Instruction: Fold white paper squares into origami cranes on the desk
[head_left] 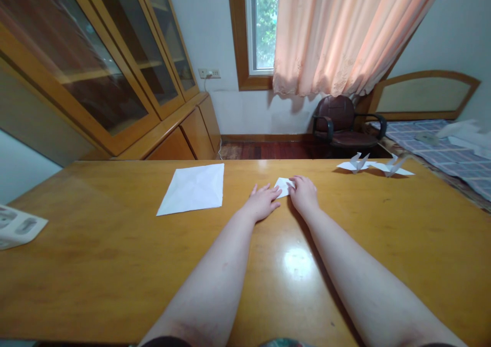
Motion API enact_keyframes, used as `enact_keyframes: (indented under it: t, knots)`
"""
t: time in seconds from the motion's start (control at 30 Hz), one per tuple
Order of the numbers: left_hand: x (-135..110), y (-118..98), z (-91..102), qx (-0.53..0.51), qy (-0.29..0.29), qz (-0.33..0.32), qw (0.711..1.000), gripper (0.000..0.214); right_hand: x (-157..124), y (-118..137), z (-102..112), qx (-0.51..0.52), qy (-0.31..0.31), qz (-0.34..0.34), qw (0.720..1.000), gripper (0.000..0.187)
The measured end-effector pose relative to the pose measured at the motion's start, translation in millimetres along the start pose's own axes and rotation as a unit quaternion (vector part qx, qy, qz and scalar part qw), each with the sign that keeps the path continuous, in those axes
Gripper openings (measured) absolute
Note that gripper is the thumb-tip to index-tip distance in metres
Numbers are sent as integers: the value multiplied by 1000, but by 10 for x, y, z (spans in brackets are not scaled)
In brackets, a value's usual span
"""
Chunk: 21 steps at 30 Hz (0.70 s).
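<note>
Both my hands rest on a wooden table [115, 255] around a small folded white paper [283, 186]. My left hand [264, 201] lies flat with fingers stretched out, its fingertips touching the paper's left edge. My right hand [304, 192] sits on the paper's right side, fingers curled down and pressing on it. Most of the small paper is hidden under the fingers.
A larger creased white sheet [194, 189] lies to the left. Two folded paper cranes [356, 164] [393, 167] stand at the table's far right. A white box [17, 226] is at the left edge. Behind are a cabinet [115, 70], a chair [343, 124] and a bed [441, 147].
</note>
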State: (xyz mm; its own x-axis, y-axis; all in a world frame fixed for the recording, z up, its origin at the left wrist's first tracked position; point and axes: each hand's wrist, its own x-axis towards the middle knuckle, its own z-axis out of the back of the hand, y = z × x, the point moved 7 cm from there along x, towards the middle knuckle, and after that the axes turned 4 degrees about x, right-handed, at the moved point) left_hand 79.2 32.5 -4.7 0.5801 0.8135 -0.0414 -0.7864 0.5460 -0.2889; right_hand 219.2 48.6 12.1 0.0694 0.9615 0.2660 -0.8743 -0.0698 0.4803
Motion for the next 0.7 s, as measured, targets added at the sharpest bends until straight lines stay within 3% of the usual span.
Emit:
enact_keyframes:
  t: [0.07, 0.13, 0.23, 0.43, 0.7]
  knots:
    - [6, 4, -25, 11, 6, 4, 1000, 52, -35, 163, -68, 27, 41, 87, 995, 39]
    - [11, -1, -50, 17, 15, 5, 1000, 55, -108, 290, -204, 34, 134, 146, 980, 43]
    - [10, -17, -70, 17, 30, 4, 999, 60, -174, 302, -313, 4, 207, 132, 969, 51]
    - [-2, -27, -88, 27, 56, 1, 998, 64, -141, 179, -310, -34, 228, 70, 971, 52]
    - [-28, -51, 0, -31, 59, -6, 998, 50, -65, -16, -236, -23, 208, 19, 978, 49]
